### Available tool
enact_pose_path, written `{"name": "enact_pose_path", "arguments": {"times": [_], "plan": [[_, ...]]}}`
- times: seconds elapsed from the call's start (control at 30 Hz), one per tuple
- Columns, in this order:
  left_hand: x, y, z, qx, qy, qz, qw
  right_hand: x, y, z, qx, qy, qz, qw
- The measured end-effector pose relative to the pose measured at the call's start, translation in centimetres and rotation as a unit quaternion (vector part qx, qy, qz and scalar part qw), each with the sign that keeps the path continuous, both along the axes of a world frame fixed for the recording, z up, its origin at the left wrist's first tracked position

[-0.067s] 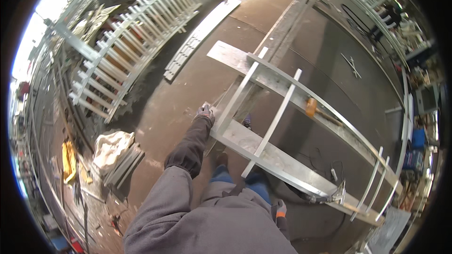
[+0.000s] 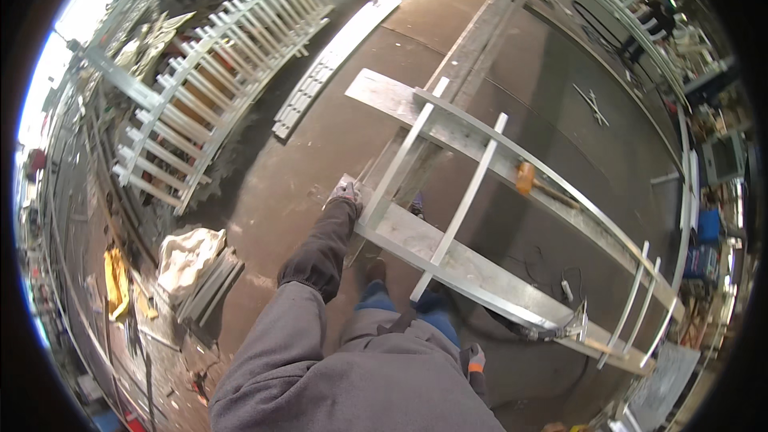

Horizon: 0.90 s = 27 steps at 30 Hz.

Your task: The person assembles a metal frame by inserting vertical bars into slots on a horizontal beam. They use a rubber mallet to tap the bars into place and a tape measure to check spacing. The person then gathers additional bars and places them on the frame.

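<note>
My left hand, in a grey glove, reaches out just left of the near-left corner of a metal frame. Its fingers look curled around a small pale thing that I cannot make out. Long rails and several crossbars make up the frame, which lies across two flat beams. On the far beam rests a mallet with an orange head, its handle pointing right. My right hand, gloved with an orange band at the cuff, hangs low beside my right hip, away from the frame. Its fingers are too small to read.
A railing panel with many bars leans at the left, near a long white metal profile on the floor. A white cloth and stacked grey strips lie lower left. A clamp and cable are at the near beam's right.
The whole view has shifted slightly, so things sit a little further left. My left hand keeps its place by the frame's corner; my right hand stays low.
</note>
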<state>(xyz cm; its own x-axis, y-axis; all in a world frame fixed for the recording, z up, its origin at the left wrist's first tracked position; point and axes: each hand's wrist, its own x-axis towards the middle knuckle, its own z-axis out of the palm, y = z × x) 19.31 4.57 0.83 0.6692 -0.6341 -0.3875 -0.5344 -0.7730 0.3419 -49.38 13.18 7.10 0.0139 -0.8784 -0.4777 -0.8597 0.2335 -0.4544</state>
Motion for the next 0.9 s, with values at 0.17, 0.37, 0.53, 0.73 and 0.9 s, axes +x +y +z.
{"name": "enact_pose_path", "arguments": {"times": [0.17,0.37,0.53,0.73,0.9], "plan": [[1.2,-1.7,1.6,0.187,0.034,-0.148,0.971,-1.8,7.8,0.4,0.067,0.014,-0.079,0.995],[-3.6,-9.9,29.6,-0.548,0.298,-0.066,0.779,-0.9,7.0,-3.9,-0.054,-0.016,0.01,0.998],[-12.9,-5.3,57.9,-0.717,0.169,-0.471,0.486,2.0,1.3,-4.3,0.069,-0.214,-0.221,0.949],[-18.8,-6.1,67.4,-0.697,0.113,-0.553,0.441,6.3,1.5,-3.6,-0.023,-0.321,-0.215,0.922],[-18.1,-8.4,70.7,-0.704,0.068,-0.514,0.485,5.0,-1.4,-2.0,-0.011,-0.293,-0.213,0.932]]}}
